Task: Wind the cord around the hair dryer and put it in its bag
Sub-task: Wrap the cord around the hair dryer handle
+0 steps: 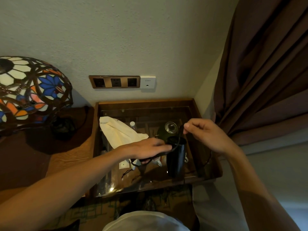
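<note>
At frame centre, the left hand (146, 148) grips the rigid hair dryer (175, 155); the right hand (205, 134) pinches its limp, pliable cord (180, 130).

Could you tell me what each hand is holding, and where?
The left hand grips the black hair dryer by its handle; the right hand's fingers pinch its thin black cord.

A bedroom or hotel room: a stained-glass lamp (31, 90) at nine o'clock, wall sockets (115, 81) at twelve, brown curtains (265, 72) at two, and a glass-topped wooden side table (191, 104) centre.
</note>
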